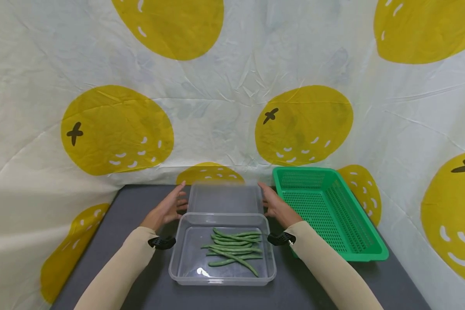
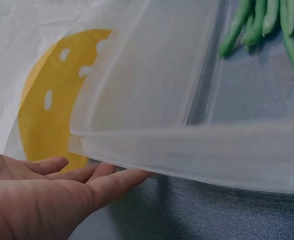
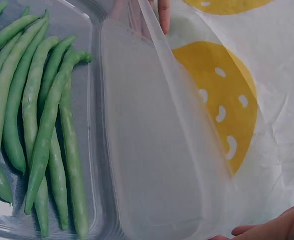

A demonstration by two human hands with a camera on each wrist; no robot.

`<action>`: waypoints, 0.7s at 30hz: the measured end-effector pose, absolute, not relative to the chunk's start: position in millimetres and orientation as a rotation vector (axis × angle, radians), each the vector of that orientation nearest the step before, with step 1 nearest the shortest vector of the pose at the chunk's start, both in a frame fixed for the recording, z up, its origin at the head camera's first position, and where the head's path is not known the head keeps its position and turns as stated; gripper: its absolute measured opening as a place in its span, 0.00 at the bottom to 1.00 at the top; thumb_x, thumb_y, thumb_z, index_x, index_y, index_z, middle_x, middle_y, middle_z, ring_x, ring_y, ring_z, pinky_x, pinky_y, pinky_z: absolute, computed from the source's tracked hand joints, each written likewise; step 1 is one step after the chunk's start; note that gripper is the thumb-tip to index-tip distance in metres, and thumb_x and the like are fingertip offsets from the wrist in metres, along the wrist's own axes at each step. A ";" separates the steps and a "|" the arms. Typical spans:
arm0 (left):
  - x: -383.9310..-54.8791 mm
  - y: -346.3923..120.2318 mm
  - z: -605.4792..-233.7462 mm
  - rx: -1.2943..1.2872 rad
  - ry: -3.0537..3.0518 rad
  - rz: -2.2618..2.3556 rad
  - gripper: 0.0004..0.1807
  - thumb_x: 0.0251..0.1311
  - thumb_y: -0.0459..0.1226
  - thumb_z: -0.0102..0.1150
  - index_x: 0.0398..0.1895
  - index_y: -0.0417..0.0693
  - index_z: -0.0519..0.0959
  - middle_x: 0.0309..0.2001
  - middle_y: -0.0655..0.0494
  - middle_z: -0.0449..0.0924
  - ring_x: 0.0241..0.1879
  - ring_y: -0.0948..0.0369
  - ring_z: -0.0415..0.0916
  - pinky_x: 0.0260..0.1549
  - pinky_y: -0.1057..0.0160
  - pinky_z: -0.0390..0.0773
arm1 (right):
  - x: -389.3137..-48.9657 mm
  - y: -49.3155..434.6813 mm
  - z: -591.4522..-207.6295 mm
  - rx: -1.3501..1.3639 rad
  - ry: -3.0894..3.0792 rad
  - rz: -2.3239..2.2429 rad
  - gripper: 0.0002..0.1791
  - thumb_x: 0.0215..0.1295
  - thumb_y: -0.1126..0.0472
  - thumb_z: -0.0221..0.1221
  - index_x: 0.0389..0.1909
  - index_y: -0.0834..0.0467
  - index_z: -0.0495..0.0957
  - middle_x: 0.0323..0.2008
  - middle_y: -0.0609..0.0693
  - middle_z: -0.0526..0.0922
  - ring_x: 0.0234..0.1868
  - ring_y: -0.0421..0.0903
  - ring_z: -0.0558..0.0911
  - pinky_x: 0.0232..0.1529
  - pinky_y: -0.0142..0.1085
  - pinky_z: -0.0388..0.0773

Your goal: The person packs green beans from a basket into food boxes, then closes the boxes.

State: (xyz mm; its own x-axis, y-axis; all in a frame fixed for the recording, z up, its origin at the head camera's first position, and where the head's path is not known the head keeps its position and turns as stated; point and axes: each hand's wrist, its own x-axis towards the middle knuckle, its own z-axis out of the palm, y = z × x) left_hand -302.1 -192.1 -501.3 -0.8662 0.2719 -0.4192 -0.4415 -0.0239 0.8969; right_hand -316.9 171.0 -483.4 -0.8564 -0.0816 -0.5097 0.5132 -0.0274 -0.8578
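Observation:
A clear plastic container (image 1: 184, 267) holds several green beans (image 1: 234, 249), lying roughly side by side toward its right. Just behind it is a translucent lid (image 1: 224, 199), overlapping the container's far rim in the head view. My left hand (image 1: 168, 209) is at the lid's left side with fingers spread; in the left wrist view its extended fingertips (image 2: 136, 176) reach the lower edge of the clear plastic. On the opposite side, my right hand (image 1: 277, 206) has its fingers apart beside the lid's right edge. In the right wrist view only part of this hand (image 3: 282, 225) shows.
A green perforated basket (image 1: 366, 224) stands at the right, close to my right forearm. The dark grey tabletop (image 1: 139, 202) ends at the back against a pale cloth (image 1: 217, 107) printed with yellow fruit. A black wrist strap (image 1: 162, 242) circles my left wrist.

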 end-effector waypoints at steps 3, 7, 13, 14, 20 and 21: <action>-301.9 -192.6 -497.9 -0.173 1.796 1.952 0.51 0.72 0.67 0.36 0.82 0.43 0.34 0.81 0.34 0.37 0.79 0.39 0.40 0.69 0.28 0.52 | -315.0 169.7 -479.4 0.376 1.904 -1.933 0.42 0.76 0.37 0.44 0.76 0.64 0.55 0.75 0.67 0.59 0.75 0.64 0.59 0.70 0.70 0.51; -301.5 -193.7 -489.9 -0.161 1.825 1.980 0.52 0.72 0.67 0.37 0.82 0.41 0.35 0.80 0.35 0.37 0.79 0.39 0.40 0.67 0.28 0.54 | -311.6 168.3 -467.5 0.276 2.029 -1.889 0.41 0.76 0.38 0.47 0.78 0.59 0.54 0.78 0.62 0.52 0.78 0.62 0.53 0.70 0.70 0.53; -300.5 -196.5 -470.9 -0.222 1.825 2.065 0.54 0.67 0.68 0.45 0.81 0.40 0.45 0.74 0.36 0.46 0.76 0.40 0.45 0.62 0.27 0.63 | -306.3 171.5 -444.2 0.150 2.123 -1.810 0.43 0.76 0.39 0.49 0.81 0.58 0.48 0.81 0.59 0.42 0.80 0.61 0.45 0.72 0.67 0.53; -300.1 -196.8 -468.0 -0.233 1.831 2.070 0.54 0.66 0.69 0.46 0.81 0.40 0.47 0.70 0.38 0.50 0.75 0.40 0.47 0.61 0.27 0.64 | -305.2 172.7 -441.2 0.138 2.123 -1.813 0.43 0.76 0.39 0.49 0.81 0.58 0.49 0.81 0.59 0.42 0.80 0.61 0.45 0.72 0.67 0.54; -295.3 -197.4 -453.7 -0.243 1.869 2.058 0.51 0.65 0.69 0.48 0.79 0.44 0.55 0.41 0.52 0.65 0.60 0.47 0.62 0.56 0.28 0.71 | -301.5 180.5 -429.4 0.134 2.112 -1.880 0.43 0.75 0.40 0.50 0.80 0.58 0.49 0.80 0.63 0.43 0.79 0.63 0.48 0.71 0.68 0.56; -294.4 -197.7 -452.4 -0.231 1.879 2.051 0.50 0.66 0.69 0.47 0.79 0.44 0.56 0.37 0.54 0.67 0.56 0.48 0.63 0.56 0.29 0.72 | -301.6 181.5 -428.9 0.140 2.109 -1.893 0.43 0.75 0.40 0.50 0.80 0.58 0.49 0.80 0.64 0.44 0.79 0.63 0.49 0.70 0.68 0.56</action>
